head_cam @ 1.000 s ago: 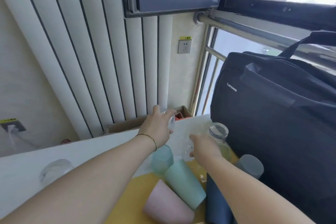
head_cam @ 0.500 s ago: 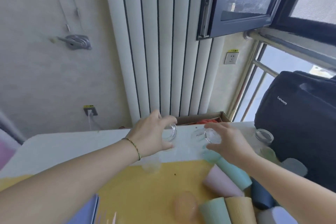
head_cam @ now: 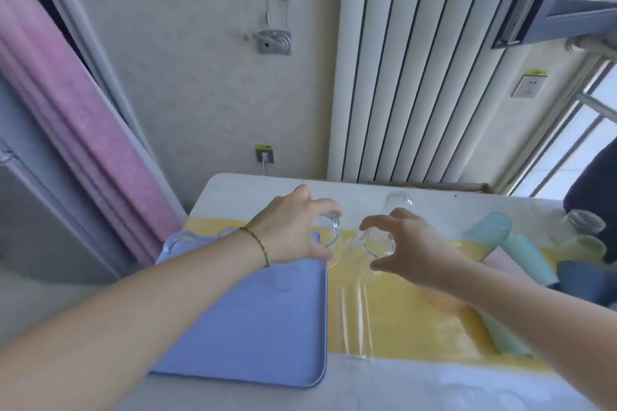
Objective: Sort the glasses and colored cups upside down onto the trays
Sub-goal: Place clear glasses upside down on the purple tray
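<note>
Head view: the left hand (head_cam: 293, 233) curls its thumb and fingers round a glass (head_cam: 331, 231) over the far right corner of the tray (head_cam: 250, 327). Just right of the tray, the right hand (head_cam: 417, 250) grips a second glass (head_cam: 376, 242) between thumb and fingertips. The cups (head_cam: 490, 231) lie farther right.

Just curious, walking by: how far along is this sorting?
Early days. One glass seems to sit at the tray's far corner. The left hand holds a second glass, the right hand a third glass. The cups at right lie unsorted.
</note>
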